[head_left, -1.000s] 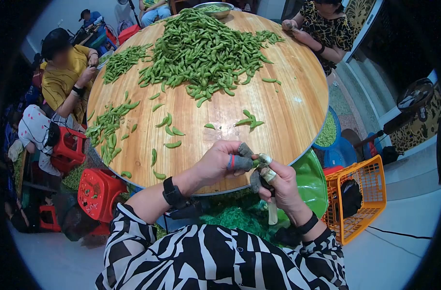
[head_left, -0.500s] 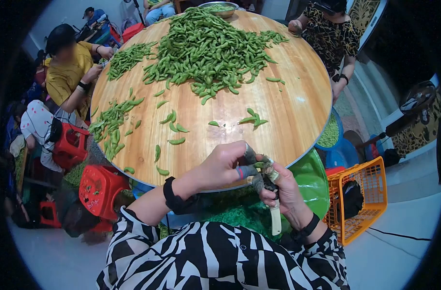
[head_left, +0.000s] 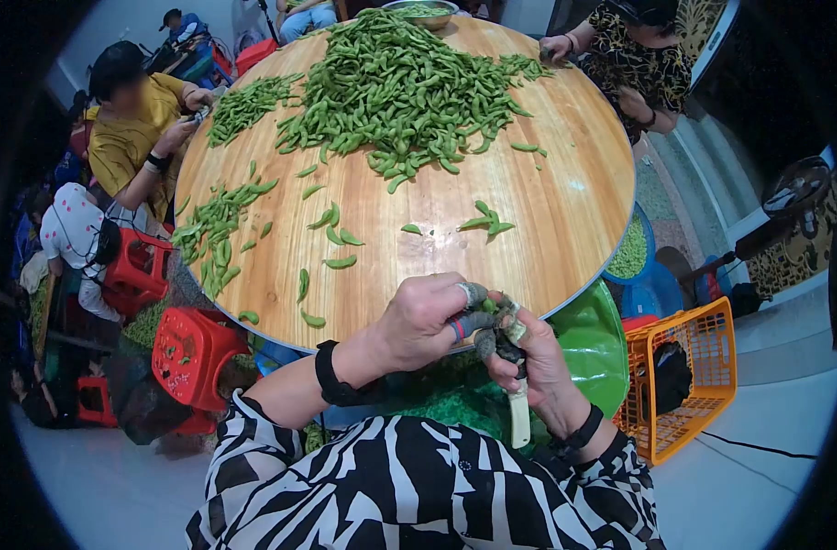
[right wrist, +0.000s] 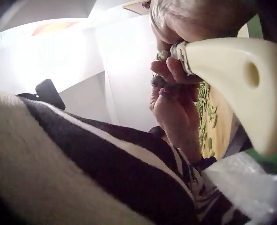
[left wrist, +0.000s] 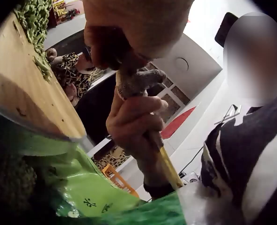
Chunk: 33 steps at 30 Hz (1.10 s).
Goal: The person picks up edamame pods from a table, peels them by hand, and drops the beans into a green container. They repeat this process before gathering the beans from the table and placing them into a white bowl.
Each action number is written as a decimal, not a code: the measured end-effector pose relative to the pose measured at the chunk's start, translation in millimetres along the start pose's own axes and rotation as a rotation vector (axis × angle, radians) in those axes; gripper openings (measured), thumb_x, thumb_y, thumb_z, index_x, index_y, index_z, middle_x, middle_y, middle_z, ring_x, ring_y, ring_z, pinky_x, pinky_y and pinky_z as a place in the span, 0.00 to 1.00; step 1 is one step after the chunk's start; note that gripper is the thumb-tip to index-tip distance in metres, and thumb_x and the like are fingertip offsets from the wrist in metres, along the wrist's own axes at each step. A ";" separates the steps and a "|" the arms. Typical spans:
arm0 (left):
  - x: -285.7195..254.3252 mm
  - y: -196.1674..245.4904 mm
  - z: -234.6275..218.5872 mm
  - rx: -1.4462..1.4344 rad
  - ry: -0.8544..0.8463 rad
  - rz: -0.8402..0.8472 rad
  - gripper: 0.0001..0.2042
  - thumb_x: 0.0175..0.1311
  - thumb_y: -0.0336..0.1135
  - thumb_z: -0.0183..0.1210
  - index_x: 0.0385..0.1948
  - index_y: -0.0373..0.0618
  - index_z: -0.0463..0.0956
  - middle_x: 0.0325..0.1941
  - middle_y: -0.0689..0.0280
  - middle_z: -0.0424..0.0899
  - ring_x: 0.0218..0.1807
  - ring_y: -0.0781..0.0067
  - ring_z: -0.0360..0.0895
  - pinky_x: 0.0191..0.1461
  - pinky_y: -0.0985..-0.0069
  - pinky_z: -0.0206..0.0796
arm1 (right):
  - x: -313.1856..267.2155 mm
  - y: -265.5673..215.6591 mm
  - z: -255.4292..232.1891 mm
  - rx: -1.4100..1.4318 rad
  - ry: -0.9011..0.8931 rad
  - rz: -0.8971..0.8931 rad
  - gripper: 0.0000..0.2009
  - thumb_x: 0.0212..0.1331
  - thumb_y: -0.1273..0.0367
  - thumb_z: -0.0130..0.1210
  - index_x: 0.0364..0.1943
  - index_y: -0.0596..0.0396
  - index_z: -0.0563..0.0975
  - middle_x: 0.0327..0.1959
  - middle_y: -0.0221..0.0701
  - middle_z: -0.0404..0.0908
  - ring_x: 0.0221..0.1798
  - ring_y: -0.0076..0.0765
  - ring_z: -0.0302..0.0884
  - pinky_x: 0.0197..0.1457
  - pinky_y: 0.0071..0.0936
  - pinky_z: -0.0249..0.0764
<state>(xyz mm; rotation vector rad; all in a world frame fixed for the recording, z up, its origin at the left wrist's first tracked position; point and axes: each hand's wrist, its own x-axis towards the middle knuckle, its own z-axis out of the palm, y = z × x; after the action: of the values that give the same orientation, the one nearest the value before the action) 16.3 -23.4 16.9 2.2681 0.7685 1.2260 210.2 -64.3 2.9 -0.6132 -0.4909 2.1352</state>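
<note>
Over the table's near edge my two hands meet. My left hand (head_left: pixel 428 316), with grey covers on thumb and forefinger and a red-blue band, pinches a green bean pod (head_left: pixel 488 303), mostly hidden by the fingers. My right hand (head_left: pixel 536 353) grips a tool with a long cream handle (head_left: pixel 519 420); its working end is hidden among the fingers. Pale wrapping covers the right thumb, whose tip is close to the pod. In the right wrist view the handle (right wrist: pixel 244 70) is broad, with a hole near its end. A few loose pods (head_left: pixel 487 220) lie just beyond the hands.
A large heap of pods (head_left: pixel 409 96) covers the far part of the round wooden table (head_left: pixel 565 211), with smaller piles at left. Below the edge hangs a green bag (head_left: pixel 593 344); an orange crate (head_left: pixel 680 376) stands at right, red stools (head_left: pixel 194 357) at left. Two people sit across.
My left hand has shifted slightly left and down, its fingers now covering more of the pod. The handle has tilted slightly. Across the table, the person at right has reached a hand toward the pods.
</note>
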 end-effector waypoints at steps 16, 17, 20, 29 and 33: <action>-0.2 -4.5 -5.3 -0.911 -0.168 -0.787 0.10 0.64 0.31 0.55 0.43 0.37 0.76 0.28 0.67 0.80 0.30 0.83 0.76 0.30 0.85 0.66 | -3.8 -19.0 5.6 -0.382 0.099 -0.143 0.18 0.64 0.70 0.49 0.57 0.60 0.70 0.28 0.36 0.77 0.16 0.20 0.68 0.14 0.13 0.61; -0.7 -5.4 -6.6 -0.893 -0.199 -0.798 0.11 0.63 0.29 0.56 0.45 0.37 0.75 0.31 0.66 0.80 0.32 0.83 0.77 0.33 0.85 0.68 | -4.2 -20.0 7.8 -0.562 0.166 -0.182 0.16 0.63 0.71 0.51 0.54 0.61 0.72 0.28 0.33 0.77 0.17 0.18 0.68 0.16 0.12 0.61; -11.3 -11.8 4.2 -0.809 -0.072 -0.689 0.14 0.62 0.26 0.56 0.49 0.36 0.71 0.38 0.65 0.79 0.39 0.81 0.77 0.43 0.82 0.69 | -6.7 -13.5 7.5 -0.878 0.272 -0.431 0.13 0.58 0.73 0.55 0.47 0.62 0.75 0.26 0.29 0.76 0.20 0.19 0.68 0.22 0.15 0.63; -10.3 11.9 0.1 -0.525 -0.160 -0.638 0.13 0.62 0.26 0.55 0.47 0.36 0.67 0.36 0.63 0.79 0.41 0.79 0.76 0.46 0.79 0.69 | 1.7 -9.0 7.8 -1.225 0.170 -0.459 0.11 0.52 0.74 0.60 0.38 0.62 0.74 0.23 0.31 0.74 0.24 0.22 0.68 0.28 0.23 0.67; -14.0 1.3 -6.0 -0.532 -0.238 -0.638 0.11 0.61 0.26 0.55 0.45 0.37 0.69 0.34 0.60 0.79 0.38 0.74 0.78 0.43 0.77 0.70 | 0.9 -15.1 0.7 -1.088 0.129 -0.168 0.09 0.52 0.73 0.57 0.37 0.61 0.74 0.23 0.31 0.74 0.25 0.23 0.70 0.30 0.24 0.69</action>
<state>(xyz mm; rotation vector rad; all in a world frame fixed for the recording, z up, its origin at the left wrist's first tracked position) 5.2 -32.8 12.3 1.5249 0.8558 0.7260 218.6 -55.0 11.4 -1.2184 -1.5848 1.5176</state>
